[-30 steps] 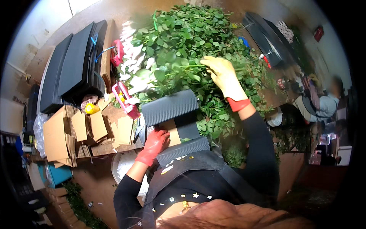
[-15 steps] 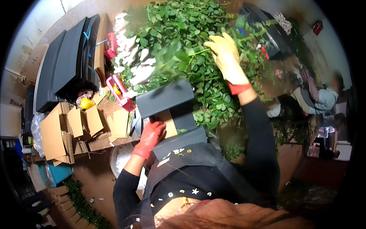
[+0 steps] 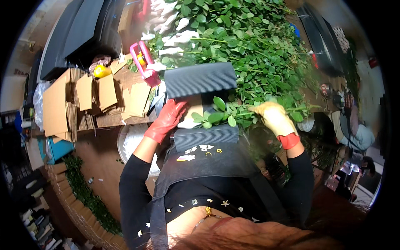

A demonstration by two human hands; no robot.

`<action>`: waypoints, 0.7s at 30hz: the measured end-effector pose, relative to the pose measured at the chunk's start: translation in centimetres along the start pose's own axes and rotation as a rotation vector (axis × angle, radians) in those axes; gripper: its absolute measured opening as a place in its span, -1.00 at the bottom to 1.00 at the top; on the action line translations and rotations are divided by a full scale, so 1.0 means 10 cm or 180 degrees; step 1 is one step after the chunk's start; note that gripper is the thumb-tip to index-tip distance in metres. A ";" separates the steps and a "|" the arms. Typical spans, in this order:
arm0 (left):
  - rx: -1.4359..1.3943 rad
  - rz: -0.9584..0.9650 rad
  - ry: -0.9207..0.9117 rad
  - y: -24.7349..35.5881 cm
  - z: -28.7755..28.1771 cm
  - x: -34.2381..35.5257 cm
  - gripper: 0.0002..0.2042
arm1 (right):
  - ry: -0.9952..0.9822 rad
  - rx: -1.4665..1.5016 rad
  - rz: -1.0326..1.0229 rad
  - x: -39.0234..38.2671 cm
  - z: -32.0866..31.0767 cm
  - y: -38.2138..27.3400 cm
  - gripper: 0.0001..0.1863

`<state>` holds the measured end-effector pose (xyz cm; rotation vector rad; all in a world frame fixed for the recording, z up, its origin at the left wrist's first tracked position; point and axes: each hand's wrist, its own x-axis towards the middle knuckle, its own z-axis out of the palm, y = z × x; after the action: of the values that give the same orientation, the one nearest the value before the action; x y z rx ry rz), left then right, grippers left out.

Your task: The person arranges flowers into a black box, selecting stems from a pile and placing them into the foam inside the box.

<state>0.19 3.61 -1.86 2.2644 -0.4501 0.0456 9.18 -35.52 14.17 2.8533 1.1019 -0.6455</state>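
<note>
A black corrugated sheet point(image 3: 200, 81) lies folded open in front of me, its far and near flaps raised. Inside it is a tan cardboard piece point(image 3: 194, 105). My left hand point(image 3: 168, 119), in a red glove, is closed over the left edge of the cardboard. My right hand point(image 3: 273, 118), in a yellow glove with a red cuff, grips a leafy rose stem point(image 3: 246, 113) at the right of the sheet. The stem's leaves lie across the opening. A white-covered bud point(image 3: 188, 123) sits at its left end, beside my left hand.
A broad heap of leafy stems point(image 3: 262, 58) with white-covered heads point(image 3: 173, 39) covers the bench beyond. A pink tape dispenser point(image 3: 143, 62), stacked cardboard pieces point(image 3: 56, 104) and black sheets point(image 3: 85, 31) stand at left. A white bin point(image 3: 127, 143) stands below the bench edge.
My right hand has drawn a stem from the heap toward me, down to the sheet's right side. My left hand stays at the cardboard. The view has shifted.
</note>
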 end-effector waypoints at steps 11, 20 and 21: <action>-0.0674 -0.0256 -0.0375 0.14 0.00 -0.05 -0.63 | -0.0542 0.0783 0.0006 0.30 0.37 0.50 -0.57; -0.0219 0.0044 -0.0783 0.32 -0.16 0.18 -0.68 | 0.1702 -0.0611 0.0929 1.80 -0.10 1.09 -0.83; -0.0147 -0.0008 -0.0815 0.32 -0.16 0.14 -0.68 | 0.2119 -0.0816 0.0901 1.87 -0.10 1.07 -0.84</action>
<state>0.62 2.41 1.75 2.2339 -0.5764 -0.2561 28.98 -31.44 6.53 2.9530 0.7044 0.4610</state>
